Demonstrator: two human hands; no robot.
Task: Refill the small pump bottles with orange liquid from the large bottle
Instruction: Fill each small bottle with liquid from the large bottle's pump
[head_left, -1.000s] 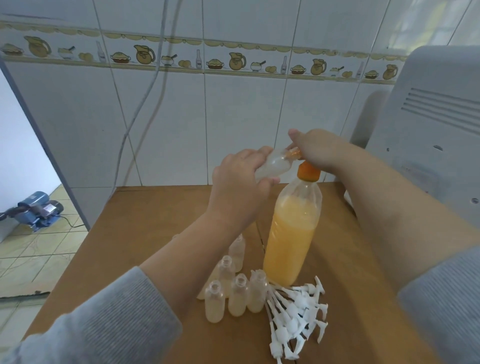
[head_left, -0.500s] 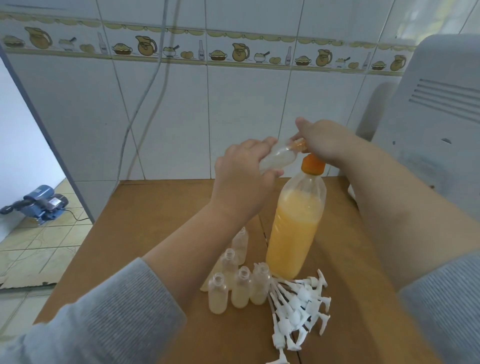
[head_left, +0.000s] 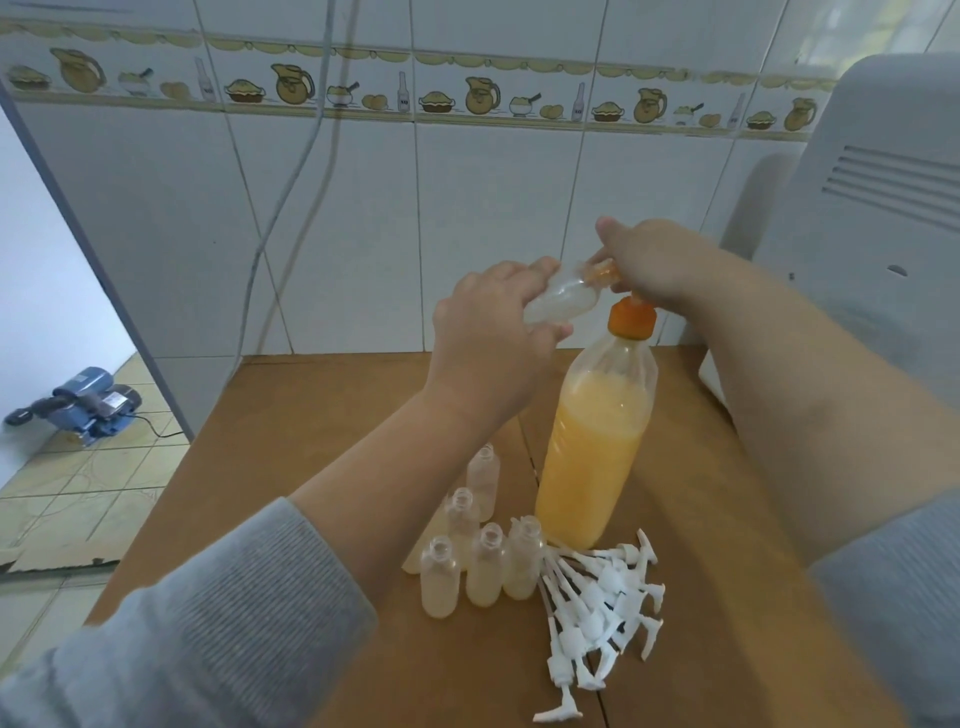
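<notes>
While the left hand (head_left: 488, 332) grips a tilted small bottle (head_left: 558, 301), the right hand (head_left: 644, 265) still pinches its orange-stained neck, barely shifted since a second ago. Large bottle (head_left: 597, 441) stands capped on the surface (head_left: 291, 431), so no pouring yet.

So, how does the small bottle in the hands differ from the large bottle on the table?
The small bottle lies tilted in the air, gripped by the left hand; the large bottle stands upright on the table. The small bottle looks nearly empty; the large bottle holds much orange liquid. Both are clear plastic.
</notes>
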